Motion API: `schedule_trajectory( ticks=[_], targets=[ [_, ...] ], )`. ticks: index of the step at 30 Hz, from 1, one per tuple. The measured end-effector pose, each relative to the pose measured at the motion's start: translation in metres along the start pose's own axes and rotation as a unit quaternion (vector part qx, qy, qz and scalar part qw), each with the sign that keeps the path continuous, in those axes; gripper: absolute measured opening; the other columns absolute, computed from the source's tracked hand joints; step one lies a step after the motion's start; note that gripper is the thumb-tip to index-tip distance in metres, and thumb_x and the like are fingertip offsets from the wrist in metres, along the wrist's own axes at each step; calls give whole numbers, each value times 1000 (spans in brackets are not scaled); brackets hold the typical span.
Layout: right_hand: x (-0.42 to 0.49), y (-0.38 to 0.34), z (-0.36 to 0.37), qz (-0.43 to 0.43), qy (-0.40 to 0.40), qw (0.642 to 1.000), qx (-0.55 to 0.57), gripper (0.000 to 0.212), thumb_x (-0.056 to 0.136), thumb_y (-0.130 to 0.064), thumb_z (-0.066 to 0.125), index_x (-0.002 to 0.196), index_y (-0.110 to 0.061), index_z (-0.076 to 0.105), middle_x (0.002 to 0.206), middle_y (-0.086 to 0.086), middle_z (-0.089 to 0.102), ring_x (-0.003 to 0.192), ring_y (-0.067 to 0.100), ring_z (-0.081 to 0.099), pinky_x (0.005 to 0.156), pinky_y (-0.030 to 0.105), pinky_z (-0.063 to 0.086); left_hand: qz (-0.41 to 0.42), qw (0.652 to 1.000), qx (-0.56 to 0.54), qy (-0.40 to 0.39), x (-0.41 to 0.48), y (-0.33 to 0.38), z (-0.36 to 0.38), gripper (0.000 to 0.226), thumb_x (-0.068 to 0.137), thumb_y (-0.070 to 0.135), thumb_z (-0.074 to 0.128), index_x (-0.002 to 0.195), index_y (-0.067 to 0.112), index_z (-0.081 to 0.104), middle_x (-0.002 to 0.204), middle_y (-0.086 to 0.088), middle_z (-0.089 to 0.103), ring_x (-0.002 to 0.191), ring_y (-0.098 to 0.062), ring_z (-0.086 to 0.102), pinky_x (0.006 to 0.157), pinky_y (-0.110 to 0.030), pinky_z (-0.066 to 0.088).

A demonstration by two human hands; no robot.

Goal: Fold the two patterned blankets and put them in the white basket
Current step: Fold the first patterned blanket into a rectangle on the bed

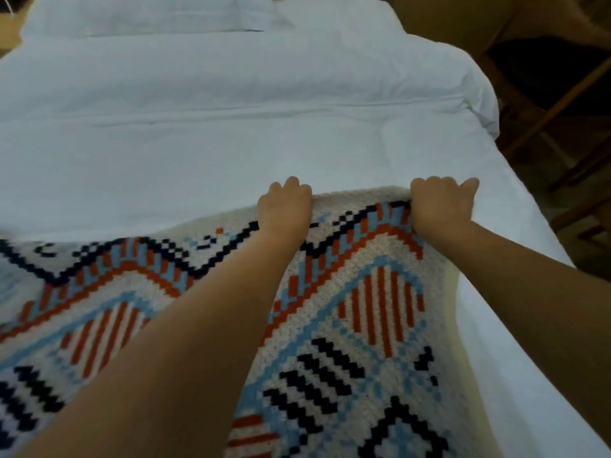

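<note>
A knitted patterned blanket [334,325] in cream, orange, light blue and navy lies spread over the near part of a white bed [231,127]. My left hand [285,206] grips its far edge near the middle. My right hand [441,201] grips the same edge at the right corner. Both arms stretch forward over the blanket. Only one blanket is in sight, and no white basket shows in this view.
A white pillow [148,14] lies at the head of the bed. Wooden furniture legs [558,104] and a dark floor run along the bed's right side. The bed's right edge drops off close beside my right arm.
</note>
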State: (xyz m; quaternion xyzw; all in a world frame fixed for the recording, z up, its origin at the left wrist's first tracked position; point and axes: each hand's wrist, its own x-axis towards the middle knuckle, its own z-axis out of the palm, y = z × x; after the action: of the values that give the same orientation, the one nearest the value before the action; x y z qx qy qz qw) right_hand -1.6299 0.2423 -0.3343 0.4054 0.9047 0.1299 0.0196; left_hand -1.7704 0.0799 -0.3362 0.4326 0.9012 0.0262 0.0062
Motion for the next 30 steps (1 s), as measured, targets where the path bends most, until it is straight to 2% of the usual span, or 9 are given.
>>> schedule_trajectory(
  ticks=[4, 9, 13, 15, 17, 20, 23, 26, 30],
  targets=[
    [22, 11, 23, 18, -28, 999, -24, 18, 76, -6, 56, 90, -18, 55, 91, 5, 56, 97, 27, 52, 95, 45, 31, 4, 1000, -7, -20, 33, 22, 26, 31, 78, -7, 56, 107, 5, 53, 110, -11, 49, 99, -28, 48, 68, -31, 36],
    [25, 0, 73, -12, -34, 999, 2, 22, 81, -5, 50, 100, -15, 53, 102, 8, 53, 101, 27, 47, 87, 42, 33, -12, 999, 20, -39, 45, 19, 76, 31, 81, -3, 55, 109, 8, 52, 110, -10, 50, 100, -28, 49, 68, -32, 35],
    [17, -6, 112, -16, -24, 996, 81, 22, 87, -8, 41, 109, -7, 45, 110, 17, 48, 102, 34, 42, 82, 41, 34, -6, 999, 35, -6, 42, 13, 112, 27, 87, 6, 53, 113, 7, 46, 113, -13, 52, 97, -30, 51, 68, -33, 34],
    [11, -9, 125, 1, -21, 995, 94, 21, 91, -13, 38, 110, -7, 43, 111, 19, 48, 102, 35, 42, 88, 44, 32, -7, 999, 28, 15, 39, 13, 122, 23, 92, 9, 49, 114, 6, 44, 113, -15, 51, 95, -31, 51, 68, -33, 31],
    [9, -10, 130, 29, -40, 996, 72, 35, 96, -23, 31, 127, -8, 36, 126, 23, 43, 118, 38, 37, 104, 52, 22, -13, 1000, -4, 23, 38, 14, 124, 23, 94, 8, 43, 117, 4, 43, 115, -17, 50, 95, -32, 51, 70, -34, 34],
    [6, -10, 127, 40, -73, 995, 51, 57, 100, -36, 18, 147, -10, 3, 155, 21, 9, 142, 38, 4, 116, 48, -4, -13, 997, -73, 2, 31, 13, 117, 29, 94, 6, 40, 123, 3, 40, 121, -19, 47, 98, -33, 51, 78, -37, 42],
    [-18, -11, 117, 19, -78, 995, 66, 60, 99, -36, 16, 147, -9, -10, 157, 16, -9, 144, 32, -11, 114, 41, -13, 6, 989, -147, -27, 10, 17, 108, 37, 99, 18, 34, 133, 4, 36, 136, -17, 41, 116, -33, 48, 91, -40, 41],
    [-60, -14, 100, -23, -107, 990, 84, 59, 98, -39, 8, 147, -12, -10, 157, 14, -11, 144, 28, -14, 109, 38, -19, 1, 987, -151, -57, -24, 28, 99, 47, 101, 28, 27, 144, 10, 24, 154, -10, 23, 140, -26, 23, 115, -44, 22],
    [-122, -16, 74, -92, -132, 981, 112, 56, 98, -37, 15, 148, -12, 8, 156, 17, 12, 144, 28, 8, 115, 39, -11, -19, 975, -198, -100, -83, 45, 82, 52, 99, 33, 29, 147, 17, 17, 157, -7, 15, 143, -23, 16, 117, -45, 17]
  ],
)
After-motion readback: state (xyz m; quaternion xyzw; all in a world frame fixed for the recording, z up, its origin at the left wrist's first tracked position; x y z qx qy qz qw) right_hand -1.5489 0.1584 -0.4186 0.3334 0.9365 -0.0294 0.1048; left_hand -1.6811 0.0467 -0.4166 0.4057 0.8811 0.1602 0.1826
